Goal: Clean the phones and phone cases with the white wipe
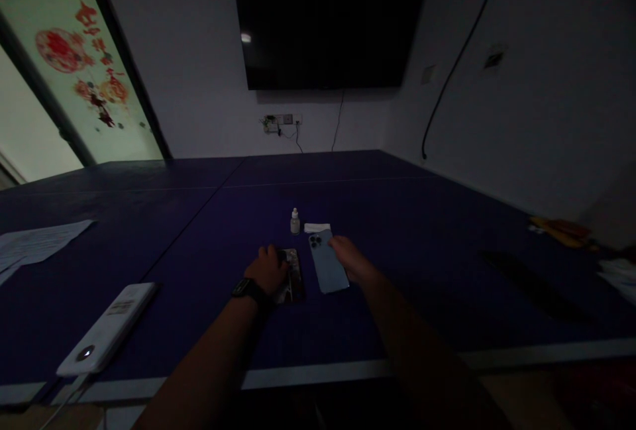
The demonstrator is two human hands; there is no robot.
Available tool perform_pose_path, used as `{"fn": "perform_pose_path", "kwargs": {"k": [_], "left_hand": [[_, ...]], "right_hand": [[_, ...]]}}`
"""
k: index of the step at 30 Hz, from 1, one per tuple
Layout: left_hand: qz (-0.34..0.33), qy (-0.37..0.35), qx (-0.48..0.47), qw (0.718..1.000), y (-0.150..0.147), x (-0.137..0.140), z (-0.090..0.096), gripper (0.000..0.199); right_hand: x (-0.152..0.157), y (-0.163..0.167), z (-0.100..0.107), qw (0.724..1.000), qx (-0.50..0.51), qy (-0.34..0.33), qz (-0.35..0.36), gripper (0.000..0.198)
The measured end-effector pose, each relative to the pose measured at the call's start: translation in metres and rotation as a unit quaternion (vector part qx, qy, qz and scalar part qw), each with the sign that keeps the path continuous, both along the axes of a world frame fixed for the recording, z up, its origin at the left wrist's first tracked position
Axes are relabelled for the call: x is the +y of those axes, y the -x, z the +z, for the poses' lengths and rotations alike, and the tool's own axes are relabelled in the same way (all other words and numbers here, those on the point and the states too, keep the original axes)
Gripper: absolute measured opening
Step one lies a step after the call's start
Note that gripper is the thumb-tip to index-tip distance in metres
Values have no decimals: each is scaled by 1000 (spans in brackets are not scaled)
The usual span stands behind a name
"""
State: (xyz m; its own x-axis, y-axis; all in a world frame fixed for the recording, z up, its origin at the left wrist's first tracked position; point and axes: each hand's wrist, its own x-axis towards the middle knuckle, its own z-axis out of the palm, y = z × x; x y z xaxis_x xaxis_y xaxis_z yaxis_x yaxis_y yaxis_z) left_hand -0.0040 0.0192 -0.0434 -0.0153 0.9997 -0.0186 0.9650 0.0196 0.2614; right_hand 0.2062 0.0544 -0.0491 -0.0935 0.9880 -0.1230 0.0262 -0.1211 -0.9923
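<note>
Scanning from the left, I see a white power bank (pixel 109 329) on the dark table (pixel 189 304). The left hand (pixel 267 271) rests over a flat patterned item (pixel 295 274), perhaps steadying it; whether its curled fingers grip anything, I cannot tell. Beyond, a small bottle (pixel 295 224) and white strip (pixel 317 227) seem handily placed. Just beside, the right hand (pixel 352 258) pinches the pale blue phone (pixel 328 268) by its right edge, probably keeping its back uncovered.

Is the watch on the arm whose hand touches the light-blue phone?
No, the watch is on the left arm, while the right hand touches the light-blue phone.
</note>
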Motion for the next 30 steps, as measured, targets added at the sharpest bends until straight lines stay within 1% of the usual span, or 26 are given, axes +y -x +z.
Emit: {"fn": "perform_pose_path", "kwargs": {"k": [3, 8, 12, 18, 21, 24, 30], "left_hand": [[-4, -1, -3, 1000, 0, 0, 1, 42], [-7, 2, -2, 1000, 0, 1, 1, 42], [-9, 7, 4, 1000, 0, 2, 1, 41], [-16, 9, 13, 1000, 0, 3, 1, 43], [-22, 9, 14, 1000, 0, 3, 1, 43], [-26, 6, 14, 1000, 0, 3, 1, 44], [-31, 0, 10, 999, 2, 4, -1, 46]], "right_hand": [[1, 0, -4, 997, -67, 0, -26, 20], [4, -2, -8, 979, -190, -28, -68, 34], [5, -3, -10, 955, -284, -54, -64, 31], [3, -4, -11, 909, -409, -61, -54, 28], [2, -5, -11, 890, -449, -64, -51, 29], [0, -5, -11, 876, -474, -68, -50, 28], [-2, -5, -11, 868, -485, -96, -49, 21]]}}
